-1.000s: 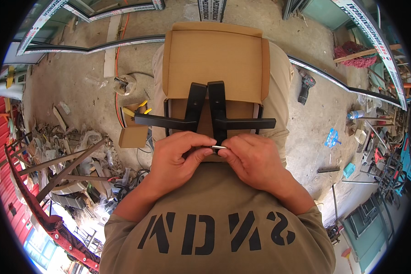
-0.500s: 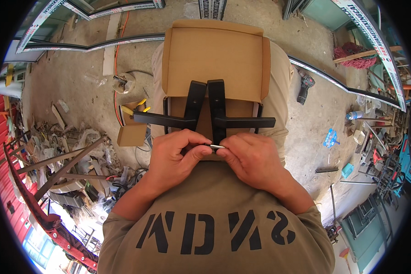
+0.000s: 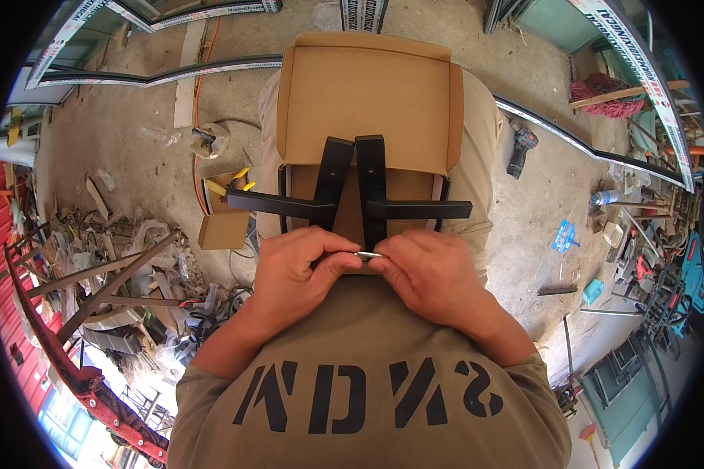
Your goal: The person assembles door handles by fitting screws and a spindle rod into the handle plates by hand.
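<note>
Between my hands is a small, thin silver metal pin [image 3: 369,255], mostly covered by fingers. My left hand [image 3: 297,267] pinches its left end between thumb and forefinger. From the other side, my right hand [image 3: 429,272] is closed on the right end. Just beyond lie two black lever door handles, the left one [image 3: 283,205] pointing left and the right one [image 3: 424,209] pointing right. Both rest across an open cardboard box [image 3: 368,105] on my lap, its lid raised away from me. What lies deeper in the box is hidden.
On the floor at left stands a small open carton [image 3: 225,231] with yellow-handled tools. A cordless drill [image 3: 522,147] lies at right, near a long frame profile [image 3: 587,141]. Scrap and plastic [image 3: 145,242] pile up at left; tools and bars [image 3: 649,258] clutter the right.
The fingertips have shifted slightly around the pin; the dark part beside my left fingertips shows less now. The handles and box stay in place.
</note>
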Demonstrator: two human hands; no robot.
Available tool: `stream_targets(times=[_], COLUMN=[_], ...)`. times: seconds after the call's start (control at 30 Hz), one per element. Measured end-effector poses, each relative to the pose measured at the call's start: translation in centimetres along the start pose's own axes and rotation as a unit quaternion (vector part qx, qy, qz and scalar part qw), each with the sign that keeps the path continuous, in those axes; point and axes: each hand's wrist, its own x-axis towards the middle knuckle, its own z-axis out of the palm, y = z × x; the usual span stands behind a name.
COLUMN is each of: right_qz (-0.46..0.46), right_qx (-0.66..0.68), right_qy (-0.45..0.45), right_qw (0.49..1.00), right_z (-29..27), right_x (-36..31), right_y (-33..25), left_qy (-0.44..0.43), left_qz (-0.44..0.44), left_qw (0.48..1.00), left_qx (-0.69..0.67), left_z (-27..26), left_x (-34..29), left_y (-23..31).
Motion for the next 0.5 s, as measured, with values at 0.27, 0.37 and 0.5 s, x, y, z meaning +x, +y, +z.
stream_targets(times=[0.27, 0.37, 0.5], right_qz=[0.007, 0.002, 0.007], right_qx=[0.003, -0.002, 0.002], right_qy=[-0.004, -0.007, -0.006], right_qw=[1.000, 1.000, 1.000], right_z=[0.1, 0.0, 0.0], right_x=[-0.1, 0.0, -0.1], right_y=[0.3, 0.1, 0.1], left_qy=[-0.027, -0.025, -0.023], left_qz=[-0.071, 0.011, 0.024], left_qw=[0.997, 0.999, 0.999], left_qx=[-0.022, 0.017, 0.031], left_z=[-0.7, -0.3, -0.5], left_x=[0.2, 0.1, -0.1], left_y=[1.3, -0.6, -0.2])
